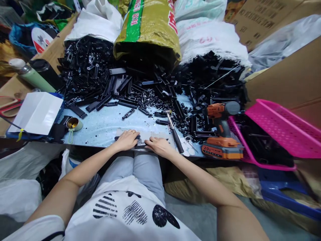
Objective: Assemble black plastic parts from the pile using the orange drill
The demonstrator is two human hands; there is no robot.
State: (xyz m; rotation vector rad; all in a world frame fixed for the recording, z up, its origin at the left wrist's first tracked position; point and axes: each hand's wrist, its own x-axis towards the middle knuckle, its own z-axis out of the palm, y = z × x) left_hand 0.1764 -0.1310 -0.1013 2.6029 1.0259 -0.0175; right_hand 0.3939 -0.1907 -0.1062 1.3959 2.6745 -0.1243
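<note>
Black narrow part (116, 138) at the near edge of the pale blue worktop (96, 125), beneath the left hand (127, 140), which lies back upward with its fingers bent; the right hand (158, 146) rests just beside it, also back upward, fingertips lowered to the worktop. Both forearms reach forward and converge from the lower corners. The fingers cover much of the work, so whether either hand grips or merely presses cannot be told; the shaded mouth of the gold sack (150, 30) is likewise indistinct, and the brown cardboard (288, 82) is cut off at the right margin. Farther back, loose black parts (85, 73) are heaped before a white sack (95, 23); a hammer (175, 133) lies right of the hands, with an orange cordless drill (221, 129) and a pink basket (286, 130) farther right
</note>
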